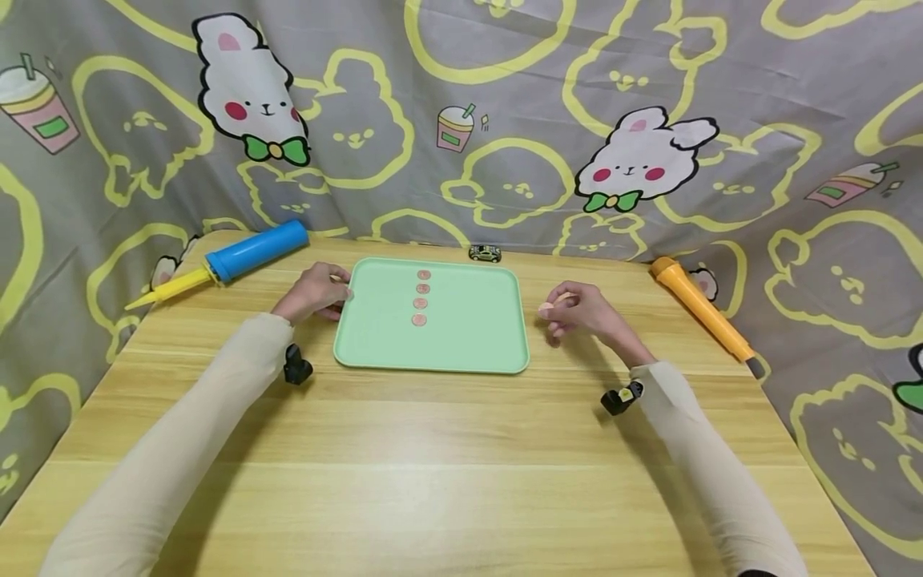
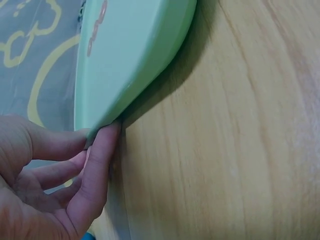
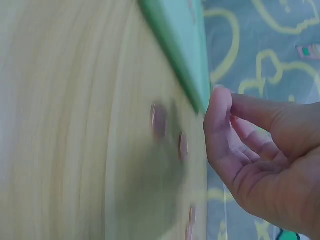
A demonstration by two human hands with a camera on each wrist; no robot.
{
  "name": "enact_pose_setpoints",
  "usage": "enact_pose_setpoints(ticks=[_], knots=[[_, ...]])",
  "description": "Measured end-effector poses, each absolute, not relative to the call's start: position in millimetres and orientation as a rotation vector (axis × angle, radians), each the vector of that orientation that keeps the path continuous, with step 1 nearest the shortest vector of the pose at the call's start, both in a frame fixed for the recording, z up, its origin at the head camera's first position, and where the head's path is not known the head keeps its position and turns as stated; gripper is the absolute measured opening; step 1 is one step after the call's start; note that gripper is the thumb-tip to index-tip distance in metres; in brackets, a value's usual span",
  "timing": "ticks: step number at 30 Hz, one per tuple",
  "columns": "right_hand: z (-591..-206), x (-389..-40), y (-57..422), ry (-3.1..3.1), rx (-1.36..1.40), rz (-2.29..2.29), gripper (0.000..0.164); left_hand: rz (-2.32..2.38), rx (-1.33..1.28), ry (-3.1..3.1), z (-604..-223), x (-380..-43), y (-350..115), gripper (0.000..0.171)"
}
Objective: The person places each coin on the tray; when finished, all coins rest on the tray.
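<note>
A mint-green tray [image 1: 469,344] lies on the table with several copper-coloured coins [image 1: 420,303] in a column left of its middle. My left hand [image 1: 315,290] pinches the tray's left edge; the left wrist view shows the thumb on top and a finger [image 2: 97,170] under the rim. To the right of the tray, my right hand [image 1: 580,311] hovers with thumb and forefinger brought together and the other fingers curled. Below it, more coins [image 3: 183,146] lie on the table in the right wrist view. I cannot tell whether a coin sits between its fingertips.
A blue and yellow hand pump [image 1: 252,250] lies at the back left. On the right is an orange microphone-shaped thing [image 1: 703,308]. Behind the tray stands a small toy car [image 1: 485,254], close to the patterned curtain [image 1: 505,96] that encloses the table's back and sides.
</note>
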State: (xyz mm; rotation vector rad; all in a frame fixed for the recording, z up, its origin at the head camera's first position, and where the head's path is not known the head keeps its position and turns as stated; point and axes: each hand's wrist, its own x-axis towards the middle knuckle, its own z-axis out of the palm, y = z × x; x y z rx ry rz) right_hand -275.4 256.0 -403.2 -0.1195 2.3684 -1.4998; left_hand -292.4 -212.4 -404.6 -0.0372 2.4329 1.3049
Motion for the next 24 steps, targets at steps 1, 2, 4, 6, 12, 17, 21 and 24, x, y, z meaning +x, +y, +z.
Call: enact_pose_setpoints(ticks=[1, 2, 4, 6, 12, 17, 21, 24], knots=[[-401, -275, 251, 2.34, -0.131, -1.504, 0.029, 1.307, -0.035, 2.428, -404, -293, -212, 0.051], [-399, -275, 246, 2.31, -0.146, -1.509, 0.029, 1.311, -0.031, 2.424, -404, -294, -213, 0.052], [-396, -274, 235, 2.274, -0.177, -1.507, 0.029, 1.325, -0.028, 2.413, -404, -294, -214, 0.053], [-394, -274, 223, 2.251, -0.211, -1.497, 0.029, 1.343, -0.026, 2.397, -403, -293, -216, 0.054], [-401, -273, 185, 2.212, -0.27, -1.497, 0.027, 1.412, -0.03, 2.344, -403, -290, -222, 0.058], [-408, -272, 159, 2.2, -0.255, -1.532, 0.025, 1.443, -0.033, 2.317, -402, -292, -221, 0.061], [-412, -269, 137, 2.161, -0.258, -1.567, 0.02, 1.443, -0.031, 2.331, -400, -292, -218, 0.061], [-415, -265, 120, 2.105, -0.278, -1.535, 0.016, 1.421, -0.043, 2.334, -400, -292, -217, 0.06]])
